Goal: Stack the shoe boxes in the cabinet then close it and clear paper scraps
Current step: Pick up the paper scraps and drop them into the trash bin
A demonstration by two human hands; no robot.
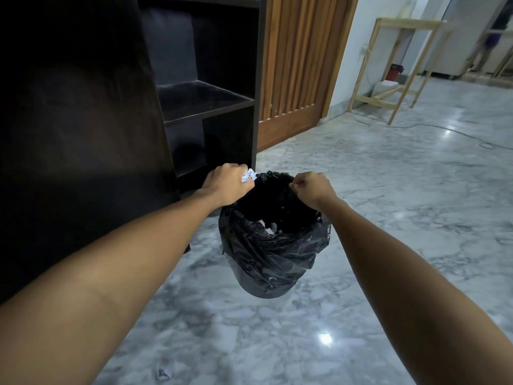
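Note:
A small bin lined with a black plastic bag (273, 254) stands on the marble floor in front of me. My left hand (226, 183) is closed around a crumpled white paper scrap (248, 175) at the bag's left rim. My right hand (311, 188) pinches the bag's rim on the right side. White scraps (270, 228) show deep inside the bag. The dark cabinet (83, 120) stands at the left, and beside it dark open shelves (202, 98) hold nothing I can see. No shoe boxes are in view.
A slatted wooden door (297, 65) stands right of the shelves. A light wooden frame table (399, 65) is at the far right with a red container (394, 72) under it. A cable (444, 129) lies across the floor. A person's legs show at the far right.

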